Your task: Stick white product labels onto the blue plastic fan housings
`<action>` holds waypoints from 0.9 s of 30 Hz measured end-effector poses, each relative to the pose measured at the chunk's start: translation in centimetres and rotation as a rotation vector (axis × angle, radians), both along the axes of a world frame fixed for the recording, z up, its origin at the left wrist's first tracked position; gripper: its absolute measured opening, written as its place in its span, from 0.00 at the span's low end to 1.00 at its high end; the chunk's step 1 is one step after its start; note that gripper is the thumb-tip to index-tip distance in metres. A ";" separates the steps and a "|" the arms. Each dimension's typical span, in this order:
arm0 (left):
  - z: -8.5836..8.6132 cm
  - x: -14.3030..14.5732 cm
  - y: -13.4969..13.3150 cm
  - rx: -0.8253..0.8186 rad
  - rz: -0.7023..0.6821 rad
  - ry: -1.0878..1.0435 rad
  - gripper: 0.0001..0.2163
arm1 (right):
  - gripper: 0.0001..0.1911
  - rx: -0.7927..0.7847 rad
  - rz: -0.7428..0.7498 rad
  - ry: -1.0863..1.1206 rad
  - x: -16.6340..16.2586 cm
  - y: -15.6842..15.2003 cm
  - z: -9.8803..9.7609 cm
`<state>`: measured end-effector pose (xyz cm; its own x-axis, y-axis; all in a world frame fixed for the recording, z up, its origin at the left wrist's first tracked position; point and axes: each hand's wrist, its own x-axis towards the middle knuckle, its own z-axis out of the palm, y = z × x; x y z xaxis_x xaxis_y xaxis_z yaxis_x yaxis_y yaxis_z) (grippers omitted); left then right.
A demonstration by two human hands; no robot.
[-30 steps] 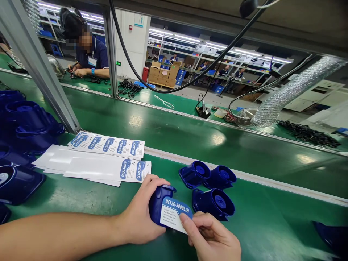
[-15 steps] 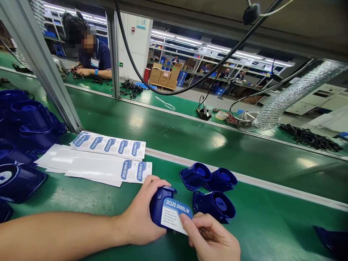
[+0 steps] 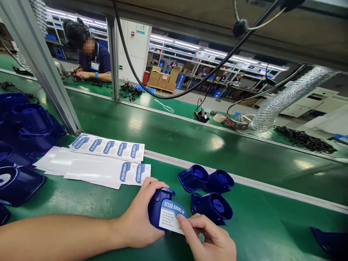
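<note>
My left hand [image 3: 138,221] grips a dark blue plastic pump housing [image 3: 157,206] on the green bench, fingers wrapped over its top. A white and blue label [image 3: 172,217] reading DC52Q-5000L/H lies on its face. My right hand [image 3: 209,241] presses the label's lower right edge with thumb and fingers pinched. Three more blue housings [image 3: 209,188] lie just right of it, apart from my hands. Label sheets [image 3: 106,159] lie behind my left hand.
A pile of blue housings [image 3: 24,127] fills the left edge. A slanted metal post [image 3: 43,69] rises at the left. Beyond runs a green conveyor belt [image 3: 190,141]. A person [image 3: 92,59] works at the far side. A black cable [image 3: 163,90] and a foil hose [image 3: 288,96] hang overhead.
The label lies a little flatter on the housing, and my right thumb has slid slightly left along its lower edge. The view shifted a little.
</note>
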<state>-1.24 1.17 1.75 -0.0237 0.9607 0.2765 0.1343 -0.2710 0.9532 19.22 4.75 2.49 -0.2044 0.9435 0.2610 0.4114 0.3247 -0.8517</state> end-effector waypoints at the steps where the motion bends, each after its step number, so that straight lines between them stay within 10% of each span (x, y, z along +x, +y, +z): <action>1: 0.0 0.0 0.0 0.003 -0.002 -0.002 0.38 | 0.22 0.042 0.010 -0.064 0.3 0.2 0.2; 12: -1.3 0.0 -0.8 0.173 -0.135 0.143 0.39 | 0.37 -0.459 0.124 0.266 -1.6 0.2 0.4; 27: -1.0 -0.2 -0.7 0.143 -0.115 0.161 0.38 | 0.46 -0.605 0.261 0.204 -2.0 -0.8 1.6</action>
